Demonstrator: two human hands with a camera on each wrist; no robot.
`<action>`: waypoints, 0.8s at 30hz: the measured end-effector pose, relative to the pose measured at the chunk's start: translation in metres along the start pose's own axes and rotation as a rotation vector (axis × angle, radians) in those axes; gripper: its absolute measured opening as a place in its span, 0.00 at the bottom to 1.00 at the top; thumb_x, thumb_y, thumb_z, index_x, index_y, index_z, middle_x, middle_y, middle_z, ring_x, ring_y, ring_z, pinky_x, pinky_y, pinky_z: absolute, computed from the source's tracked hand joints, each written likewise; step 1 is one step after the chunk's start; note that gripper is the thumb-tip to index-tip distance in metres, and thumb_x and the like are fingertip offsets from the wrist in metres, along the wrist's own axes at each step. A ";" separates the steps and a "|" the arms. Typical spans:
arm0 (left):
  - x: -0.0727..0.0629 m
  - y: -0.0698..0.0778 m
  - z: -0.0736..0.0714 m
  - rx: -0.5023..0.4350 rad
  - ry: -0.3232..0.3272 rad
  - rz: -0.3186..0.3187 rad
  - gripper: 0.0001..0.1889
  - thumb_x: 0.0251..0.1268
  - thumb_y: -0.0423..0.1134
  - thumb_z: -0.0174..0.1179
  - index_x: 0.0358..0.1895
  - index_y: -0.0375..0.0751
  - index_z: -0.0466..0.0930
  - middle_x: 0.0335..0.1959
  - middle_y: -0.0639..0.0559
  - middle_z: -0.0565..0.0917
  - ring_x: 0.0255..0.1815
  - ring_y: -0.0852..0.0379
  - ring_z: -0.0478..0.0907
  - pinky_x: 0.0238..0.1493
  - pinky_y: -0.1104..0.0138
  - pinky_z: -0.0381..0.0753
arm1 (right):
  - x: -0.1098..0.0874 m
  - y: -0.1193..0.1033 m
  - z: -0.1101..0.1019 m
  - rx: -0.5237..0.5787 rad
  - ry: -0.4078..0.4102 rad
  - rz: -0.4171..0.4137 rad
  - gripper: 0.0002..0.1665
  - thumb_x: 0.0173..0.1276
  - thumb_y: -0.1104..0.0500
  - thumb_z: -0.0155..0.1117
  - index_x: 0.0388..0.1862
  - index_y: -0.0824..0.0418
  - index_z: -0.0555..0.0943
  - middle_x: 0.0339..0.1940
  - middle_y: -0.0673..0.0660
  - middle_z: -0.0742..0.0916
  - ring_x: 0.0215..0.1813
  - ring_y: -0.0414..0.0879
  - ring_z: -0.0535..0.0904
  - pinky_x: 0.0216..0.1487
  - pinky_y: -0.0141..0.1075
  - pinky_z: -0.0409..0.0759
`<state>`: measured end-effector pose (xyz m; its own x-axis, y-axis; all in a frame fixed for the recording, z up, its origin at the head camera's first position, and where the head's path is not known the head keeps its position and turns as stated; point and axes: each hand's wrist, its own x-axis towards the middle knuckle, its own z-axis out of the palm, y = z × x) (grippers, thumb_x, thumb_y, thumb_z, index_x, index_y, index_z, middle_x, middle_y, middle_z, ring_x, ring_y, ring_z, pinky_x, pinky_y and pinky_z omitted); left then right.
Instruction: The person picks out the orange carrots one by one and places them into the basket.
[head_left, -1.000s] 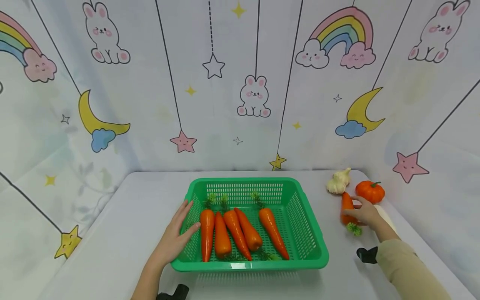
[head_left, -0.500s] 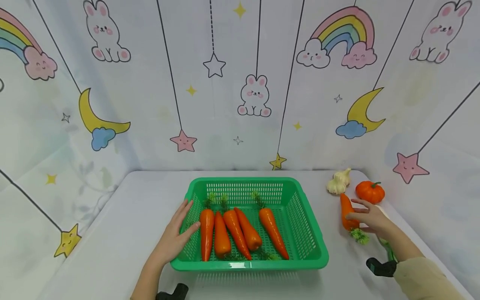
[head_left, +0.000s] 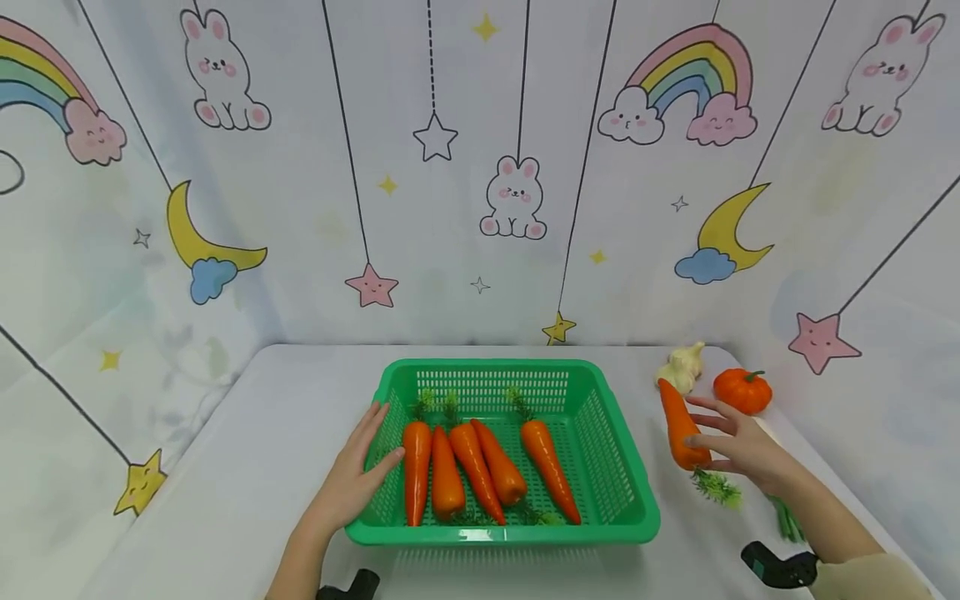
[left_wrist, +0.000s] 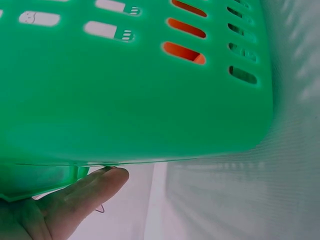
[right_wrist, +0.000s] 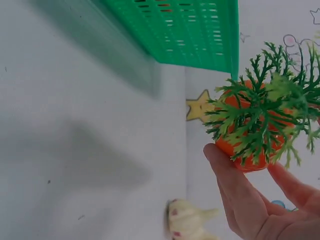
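Note:
My right hand (head_left: pixel 738 450) pinches an orange carrot (head_left: pixel 675 417) between thumb and fingers, its tip pointing up and away. The carrot's feathery green top (right_wrist: pixel 260 112) hangs toward the wrist in the right wrist view, its shadow falling on the table. With fairly straight fingers, my left hand (head_left: pixel 347 483) rests at the left rim of the green plastic basket (head_left: pixel 491 534). In the left wrist view, the thumb (left_wrist: pixel 95 192) lies along the rim beside the basket wall (left_wrist: pixel 125 105). Several carrots lie in the basket, including one near the left wall (head_left: pixel 417 467) and one farther right (head_left: pixel 551 467).
Garlic (head_left: pixel 684 365) and a small orange pumpkin (head_left: pixel 742 392) sit at the table's back right. Green stalks (head_left: pixel 785 518) show beneath the right forearm, the rest of that vegetable mostly hidden. A patterned cloth (head_left: pixel 450 208) stands behind the table.
My right hand has lifted the carrot from its place by the garlic and brought it slightly left, tip swinging leftward. The left hand and basket have stayed in place.

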<state>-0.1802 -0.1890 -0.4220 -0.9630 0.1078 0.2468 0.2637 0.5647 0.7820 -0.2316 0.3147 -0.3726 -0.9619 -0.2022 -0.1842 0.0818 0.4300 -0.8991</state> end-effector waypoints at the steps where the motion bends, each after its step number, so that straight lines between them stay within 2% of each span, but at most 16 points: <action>1: 0.000 0.000 0.000 0.000 -0.001 0.002 0.36 0.66 0.50 0.52 0.72 0.43 0.49 0.72 0.41 0.47 0.69 0.36 0.45 0.57 0.34 0.51 | -0.002 -0.001 0.002 0.011 -0.004 -0.011 0.42 0.65 0.58 0.59 0.70 0.66 0.49 0.65 0.78 0.57 0.54 0.58 0.73 0.44 0.49 0.78; 11: 0.002 0.003 0.000 -0.002 -0.006 0.010 0.35 0.66 0.51 0.52 0.72 0.44 0.49 0.72 0.41 0.46 0.70 0.36 0.45 0.57 0.34 0.51 | -0.009 -0.028 0.026 0.026 -0.024 -0.118 0.39 0.64 0.60 0.60 0.69 0.65 0.54 0.66 0.76 0.59 0.49 0.53 0.76 0.42 0.46 0.80; 19: 0.003 0.002 -0.003 0.009 0.004 0.012 0.34 0.66 0.48 0.52 0.72 0.45 0.49 0.72 0.42 0.47 0.70 0.37 0.45 0.57 0.34 0.51 | -0.009 -0.042 0.046 0.045 -0.100 -0.174 0.37 0.64 0.62 0.59 0.69 0.64 0.54 0.66 0.75 0.60 0.46 0.46 0.78 0.42 0.46 0.80; 24: 0.000 0.002 -0.002 -0.003 -0.008 0.003 0.34 0.66 0.48 0.52 0.72 0.45 0.49 0.72 0.42 0.47 0.70 0.37 0.45 0.57 0.34 0.51 | -0.009 -0.046 0.054 0.028 -0.115 -0.200 0.39 0.63 0.63 0.60 0.68 0.68 0.54 0.64 0.76 0.61 0.46 0.49 0.78 0.39 0.45 0.81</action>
<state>-0.1792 -0.1893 -0.4194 -0.9626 0.1160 0.2447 0.2667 0.5620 0.7830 -0.2125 0.2496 -0.3512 -0.9238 -0.3805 -0.0437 -0.0989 0.3473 -0.9325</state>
